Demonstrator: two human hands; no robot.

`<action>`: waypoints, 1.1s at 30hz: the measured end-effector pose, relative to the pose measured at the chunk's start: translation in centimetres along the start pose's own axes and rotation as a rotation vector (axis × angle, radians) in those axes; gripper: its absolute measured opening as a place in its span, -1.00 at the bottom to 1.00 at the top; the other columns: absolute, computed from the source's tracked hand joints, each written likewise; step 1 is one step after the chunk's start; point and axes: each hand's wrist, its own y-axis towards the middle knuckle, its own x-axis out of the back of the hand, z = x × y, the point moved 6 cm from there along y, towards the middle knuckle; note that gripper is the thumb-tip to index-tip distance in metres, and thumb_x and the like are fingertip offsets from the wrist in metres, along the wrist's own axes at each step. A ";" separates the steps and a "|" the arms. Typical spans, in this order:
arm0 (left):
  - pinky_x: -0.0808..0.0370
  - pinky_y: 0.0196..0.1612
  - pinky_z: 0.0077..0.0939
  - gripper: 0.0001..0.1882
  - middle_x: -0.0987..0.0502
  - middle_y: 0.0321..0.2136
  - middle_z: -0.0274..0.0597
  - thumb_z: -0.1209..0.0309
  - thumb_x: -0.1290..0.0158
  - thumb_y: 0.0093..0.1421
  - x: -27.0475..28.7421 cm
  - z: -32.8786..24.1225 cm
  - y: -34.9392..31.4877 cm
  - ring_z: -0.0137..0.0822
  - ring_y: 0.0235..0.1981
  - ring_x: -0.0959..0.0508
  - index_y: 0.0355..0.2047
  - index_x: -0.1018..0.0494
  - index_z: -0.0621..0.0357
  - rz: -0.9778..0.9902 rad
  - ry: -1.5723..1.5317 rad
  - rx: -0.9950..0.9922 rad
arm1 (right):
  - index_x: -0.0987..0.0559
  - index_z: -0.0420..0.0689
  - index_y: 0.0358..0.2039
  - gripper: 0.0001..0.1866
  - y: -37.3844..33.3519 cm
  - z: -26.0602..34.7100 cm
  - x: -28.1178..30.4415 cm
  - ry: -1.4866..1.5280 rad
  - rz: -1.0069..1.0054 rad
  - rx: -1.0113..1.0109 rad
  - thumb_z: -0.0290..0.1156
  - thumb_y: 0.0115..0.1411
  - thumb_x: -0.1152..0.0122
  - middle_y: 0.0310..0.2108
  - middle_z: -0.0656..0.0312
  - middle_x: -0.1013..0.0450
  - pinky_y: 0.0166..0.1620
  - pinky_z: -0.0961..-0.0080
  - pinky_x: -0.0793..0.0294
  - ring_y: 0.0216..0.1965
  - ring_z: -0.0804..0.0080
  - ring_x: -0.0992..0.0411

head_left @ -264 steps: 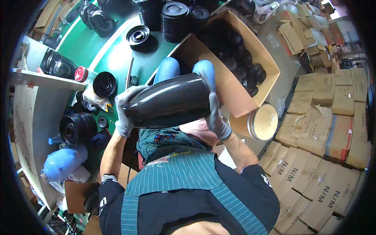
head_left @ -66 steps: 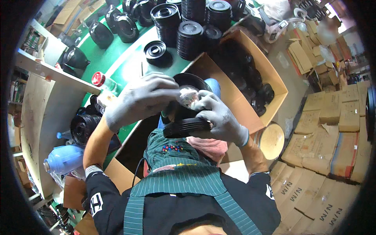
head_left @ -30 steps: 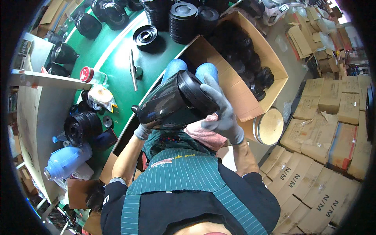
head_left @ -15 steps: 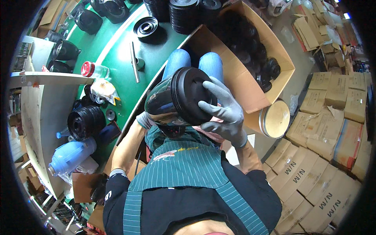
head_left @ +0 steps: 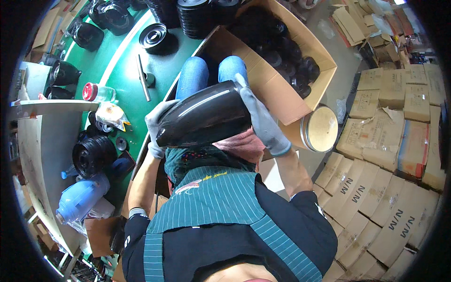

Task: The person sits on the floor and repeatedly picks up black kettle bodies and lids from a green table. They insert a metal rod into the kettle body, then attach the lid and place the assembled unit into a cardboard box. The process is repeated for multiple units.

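Observation:
A glossy, dark tapered container [head_left: 204,115] lies sideways above my lap, held between both gloved hands. My left hand [head_left: 157,129] is closed round its narrower end at the left. Against its wider right end presses my right hand [head_left: 264,120], with fingers reaching up over the rim. That end faces my right palm, so whatever covers it is hidden. Both hands wear grey work gloves.
On the green table to my left stand a red-lidded jar [head_left: 98,92], a metal rod [head_left: 143,77], a round black part [head_left: 152,36] and stacked black discs [head_left: 195,19]. An open cardboard box [head_left: 305,51] of black parts sits ahead right. Cartons [head_left: 371,188] line the right.
The container has turned so its black ribbed end no longer faces me and its side shows. My left hand has come into view at its narrow end. The view has shifted slightly.

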 end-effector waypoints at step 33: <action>-0.72 -0.14 -0.27 -0.35 -0.69 0.02 -0.11 0.26 -0.26 0.09 0.9 -8.8 3.8 -0.10 -0.06 -0.75 0.24 -0.57 0.04 0.364 0.731 -0.741 | -0.32 -0.22 0.49 -0.27 2.4 -8.4 0.9 0.064 0.073 -0.240 0.12 0.64 0.28 0.41 -0.01 -0.39 0.51 0.28 -0.24 0.44 0.11 -0.31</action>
